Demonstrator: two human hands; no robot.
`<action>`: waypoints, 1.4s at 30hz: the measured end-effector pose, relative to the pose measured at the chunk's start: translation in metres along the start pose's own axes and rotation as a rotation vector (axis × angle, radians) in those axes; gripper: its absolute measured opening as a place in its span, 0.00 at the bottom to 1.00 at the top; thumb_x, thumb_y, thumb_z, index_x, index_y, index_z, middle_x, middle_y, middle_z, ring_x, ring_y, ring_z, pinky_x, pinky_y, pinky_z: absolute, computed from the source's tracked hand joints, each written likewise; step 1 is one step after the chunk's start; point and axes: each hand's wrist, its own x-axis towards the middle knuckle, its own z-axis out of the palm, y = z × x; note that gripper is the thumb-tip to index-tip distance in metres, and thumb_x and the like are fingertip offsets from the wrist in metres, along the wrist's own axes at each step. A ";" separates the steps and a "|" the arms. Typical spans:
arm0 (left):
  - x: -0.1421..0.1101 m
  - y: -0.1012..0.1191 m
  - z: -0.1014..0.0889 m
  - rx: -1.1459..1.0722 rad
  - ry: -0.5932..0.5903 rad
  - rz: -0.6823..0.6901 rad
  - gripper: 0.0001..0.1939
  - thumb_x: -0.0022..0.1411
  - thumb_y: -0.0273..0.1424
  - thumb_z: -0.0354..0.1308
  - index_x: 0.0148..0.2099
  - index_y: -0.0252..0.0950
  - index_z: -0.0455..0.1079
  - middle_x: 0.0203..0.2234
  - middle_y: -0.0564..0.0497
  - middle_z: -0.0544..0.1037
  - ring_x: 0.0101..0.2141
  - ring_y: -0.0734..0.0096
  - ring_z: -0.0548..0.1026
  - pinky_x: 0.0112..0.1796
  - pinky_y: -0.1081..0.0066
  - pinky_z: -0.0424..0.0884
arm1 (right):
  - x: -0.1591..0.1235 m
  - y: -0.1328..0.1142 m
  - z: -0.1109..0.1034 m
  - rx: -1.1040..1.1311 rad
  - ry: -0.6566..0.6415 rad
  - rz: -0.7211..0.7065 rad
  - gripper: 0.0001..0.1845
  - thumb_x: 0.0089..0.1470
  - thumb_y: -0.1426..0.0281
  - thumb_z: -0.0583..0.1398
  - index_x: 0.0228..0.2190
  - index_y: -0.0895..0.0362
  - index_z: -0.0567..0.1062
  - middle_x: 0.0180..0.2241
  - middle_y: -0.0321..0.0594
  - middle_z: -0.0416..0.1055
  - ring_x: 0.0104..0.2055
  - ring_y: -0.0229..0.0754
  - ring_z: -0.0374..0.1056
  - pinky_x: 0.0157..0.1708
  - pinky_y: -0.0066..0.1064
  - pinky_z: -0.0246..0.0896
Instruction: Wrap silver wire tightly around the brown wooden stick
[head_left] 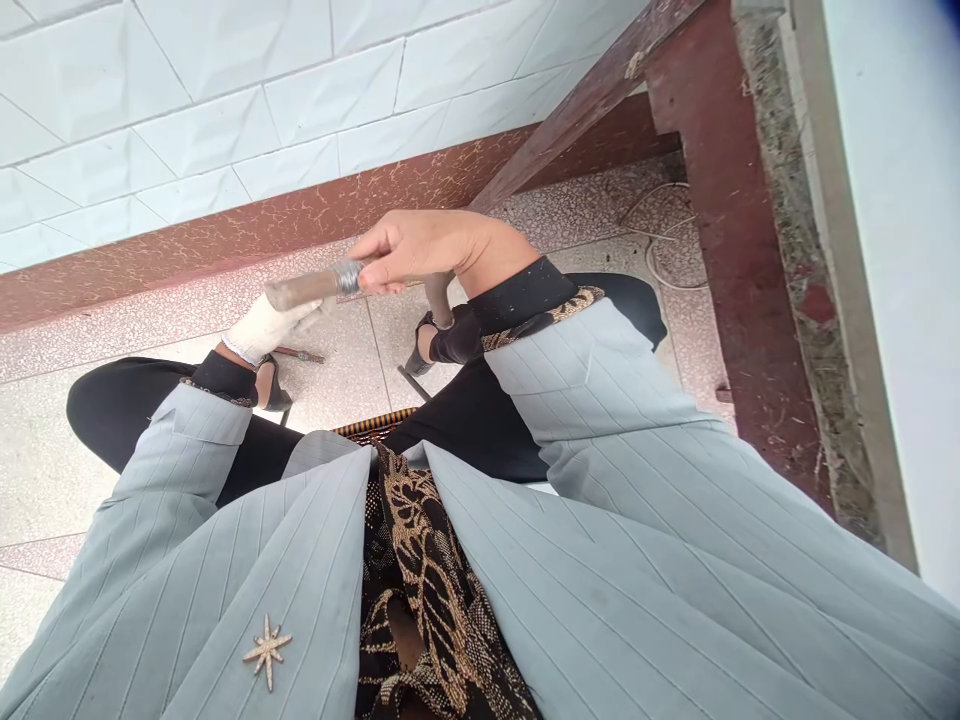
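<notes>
I saw right hand point(420, 250) clamped on stiff, light-looking knife point(315, 285) handle; gloved left hand point(266, 325) cupped its blade.

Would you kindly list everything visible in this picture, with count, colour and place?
tool: one, grey-brown shaft with a silver band, held across between both hands
wall tiles: many, white, top
skirting band: one, red-brown speckled, under the tiles
floor: one, pale speckled, under the feet
wooden frame: one, dark red, right
wire: one, pale, on the floor upper right
star brooch: one, gold, on the jacket
jacket: one, grey pinstriped
heeled shoes: two, black
left hand: one, white-wrapped, at the tool's tip
right hand: one, bare, grip on the banded end
</notes>
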 end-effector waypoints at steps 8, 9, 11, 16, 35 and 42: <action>-0.005 0.012 0.015 -0.167 -0.194 -0.124 0.16 0.68 0.43 0.60 0.34 0.37 0.67 0.17 0.61 0.57 0.18 0.81 0.53 0.21 0.75 0.52 | 0.012 0.007 0.001 -0.103 0.485 0.196 0.15 0.66 0.63 0.62 0.28 0.56 0.70 0.24 0.33 0.65 0.26 0.32 0.58 0.29 0.29 0.53; -0.005 0.013 0.015 -0.151 -0.199 -0.126 0.15 0.68 0.42 0.60 0.34 0.37 0.66 0.17 0.60 0.57 0.18 0.81 0.53 0.21 0.75 0.53 | 0.014 0.007 0.001 -0.205 0.487 0.244 0.16 0.65 0.63 0.63 0.27 0.56 0.70 0.24 0.34 0.66 0.28 0.34 0.60 0.31 0.31 0.54; -0.004 0.015 0.015 -0.107 -0.209 -0.132 0.15 0.69 0.41 0.60 0.33 0.37 0.67 0.17 0.60 0.57 0.18 0.81 0.54 0.21 0.75 0.54 | 0.017 0.009 0.001 -0.426 0.495 0.303 0.15 0.62 0.62 0.65 0.27 0.56 0.71 0.26 0.38 0.68 0.32 0.40 0.64 0.34 0.34 0.54; -0.004 0.018 0.016 0.020 -0.183 -0.120 0.17 0.67 0.42 0.63 0.30 0.38 0.67 0.18 0.57 0.59 0.20 0.78 0.60 0.24 0.74 0.64 | 0.022 0.017 0.003 -0.624 0.389 0.368 0.11 0.60 0.60 0.67 0.35 0.56 0.79 0.34 0.45 0.75 0.45 0.51 0.70 0.40 0.37 0.56; -0.001 0.003 -0.008 0.184 0.013 0.035 0.10 0.65 0.37 0.59 0.38 0.35 0.73 0.28 0.50 0.75 0.32 0.68 0.73 0.34 0.68 0.72 | 0.007 0.003 0.005 -0.166 -0.197 0.095 0.09 0.64 0.71 0.63 0.30 0.60 0.77 0.19 0.27 0.64 0.22 0.28 0.57 0.27 0.24 0.51; -0.002 0.004 0.012 0.035 -0.130 -0.110 0.10 0.69 0.35 0.53 0.38 0.35 0.70 0.20 0.58 0.62 0.21 0.78 0.59 0.24 0.76 0.59 | 0.007 0.001 0.005 0.128 0.492 0.070 0.16 0.70 0.65 0.57 0.29 0.57 0.68 0.24 0.31 0.65 0.22 0.30 0.57 0.25 0.26 0.53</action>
